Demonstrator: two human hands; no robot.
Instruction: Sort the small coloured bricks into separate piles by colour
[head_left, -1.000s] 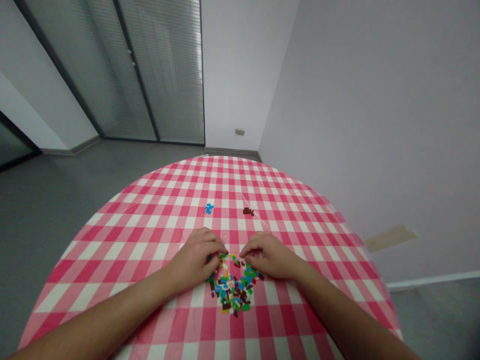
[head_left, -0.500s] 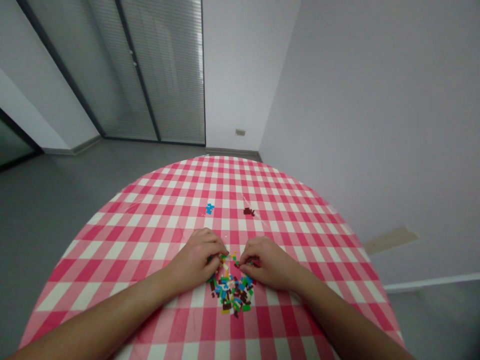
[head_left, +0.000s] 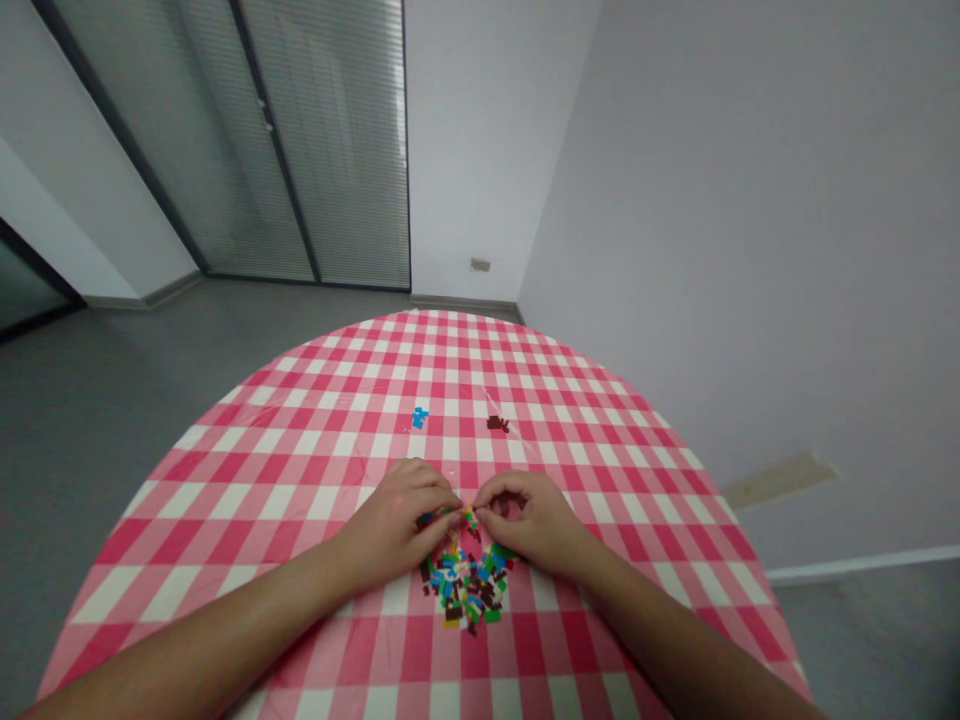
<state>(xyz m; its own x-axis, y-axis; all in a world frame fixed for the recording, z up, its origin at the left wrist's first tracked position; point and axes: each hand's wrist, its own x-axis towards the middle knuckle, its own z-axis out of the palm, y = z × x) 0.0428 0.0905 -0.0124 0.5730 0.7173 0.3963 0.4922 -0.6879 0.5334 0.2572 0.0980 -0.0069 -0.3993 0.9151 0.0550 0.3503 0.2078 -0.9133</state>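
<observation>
A pile of small toy bricks (head_left: 466,588) in green, blue, brown, white and yellow is spread on the checked tablecloth, close to my body. My left hand (head_left: 401,515) rests at the pile's far left side, thumb and fingertips pressed together. Opposite it, my right hand (head_left: 536,525) is closed in a pinch, its fingertips almost meeting the left ones. A few yellow and green bricks (head_left: 471,519) show between the two sets of fingertips. Whatever the fingers grip is too small to make out.
Farther out on the round table (head_left: 465,350) lie a little group of blue bricks (head_left: 419,417) and, right of it, a group of dark brown bricks (head_left: 497,424). A wall (head_left: 750,250) rises beyond the table's right edge.
Both hands have come closer together, and their fingertips now almost touch above the far end of the pile. The blue and brown groups have stayed in place.
</observation>
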